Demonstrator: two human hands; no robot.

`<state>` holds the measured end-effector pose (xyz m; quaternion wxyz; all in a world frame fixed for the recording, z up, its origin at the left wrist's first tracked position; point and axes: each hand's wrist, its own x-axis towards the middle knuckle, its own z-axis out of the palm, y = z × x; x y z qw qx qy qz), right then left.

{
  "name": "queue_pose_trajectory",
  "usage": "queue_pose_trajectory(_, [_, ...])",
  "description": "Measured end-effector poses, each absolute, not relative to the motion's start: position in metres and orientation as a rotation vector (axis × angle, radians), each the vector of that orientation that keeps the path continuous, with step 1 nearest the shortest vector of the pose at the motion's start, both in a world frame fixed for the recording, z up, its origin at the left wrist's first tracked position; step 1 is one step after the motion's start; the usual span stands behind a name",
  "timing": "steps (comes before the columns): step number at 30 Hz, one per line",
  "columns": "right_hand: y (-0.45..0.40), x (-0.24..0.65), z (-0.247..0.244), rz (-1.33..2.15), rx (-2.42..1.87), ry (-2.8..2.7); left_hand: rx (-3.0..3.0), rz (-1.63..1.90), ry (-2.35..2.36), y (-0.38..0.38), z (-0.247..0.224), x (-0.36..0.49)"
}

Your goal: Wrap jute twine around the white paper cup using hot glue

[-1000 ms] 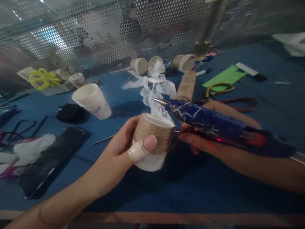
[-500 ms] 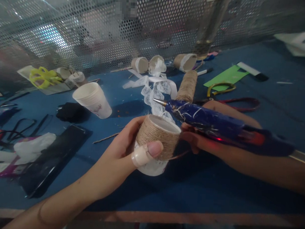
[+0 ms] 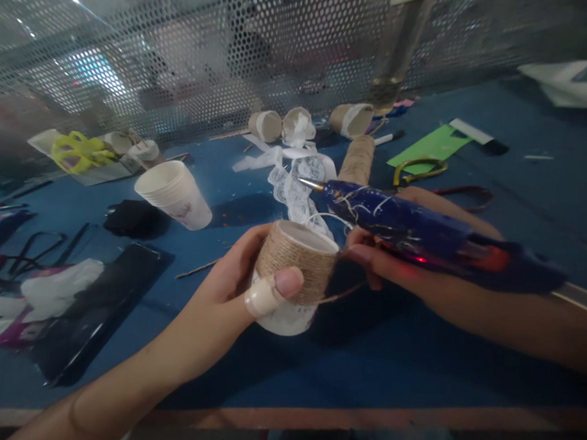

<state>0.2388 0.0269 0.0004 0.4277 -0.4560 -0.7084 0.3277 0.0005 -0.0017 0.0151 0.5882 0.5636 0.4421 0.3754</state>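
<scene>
Blue worktop (image 3: 413, 372) spans the view, with a perforated metal screen (image 3: 193, 69) standing along its far side. Black flat package (image 3: 98, 303) lies at the left, partly under crumpled white material (image 3: 62, 288). Left hand (image 3: 223, 291) is clamped around the twine-wrapped cup (image 3: 296, 258), its thumb, bearing a pale band, pressed on the near side. Right hand (image 3: 404, 272) is closed on the blue glue gun (image 3: 408, 233), thumb and fingers drawn together beneath the barrel; its palm is partly hidden. The gun's metal nozzle (image 3: 311, 183) points left, above and apart from the cup. The cup is located front of centre, open end up and slightly tilted; brown winding covers its upper part, white surface shows below. Stacked paper cups (image 3: 172, 193) lean at left of centre, well apart from the left hand. Green sheet (image 3: 428, 148) lies beyond the right hand. Twine spool (image 3: 357, 159) lies behind the gun, beside white lace (image 3: 299, 188). Loose twine end (image 3: 343, 293) runs from the cup's right side towards the right fingers
</scene>
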Motion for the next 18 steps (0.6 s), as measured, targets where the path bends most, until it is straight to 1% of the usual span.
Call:
queue_pose_trajectory(13, [0.0321,0.2381,-0.0033,0.893,-1.065,-1.692,1.087,1.008,1.036,0.0024,0.0114,0.0046])
queue_pose_trajectory(18, [0.0293,0.2358,-0.002,0.82,-1.103,-1.711,0.95,1.022,0.967,0.0043,0.0106,0.0033])
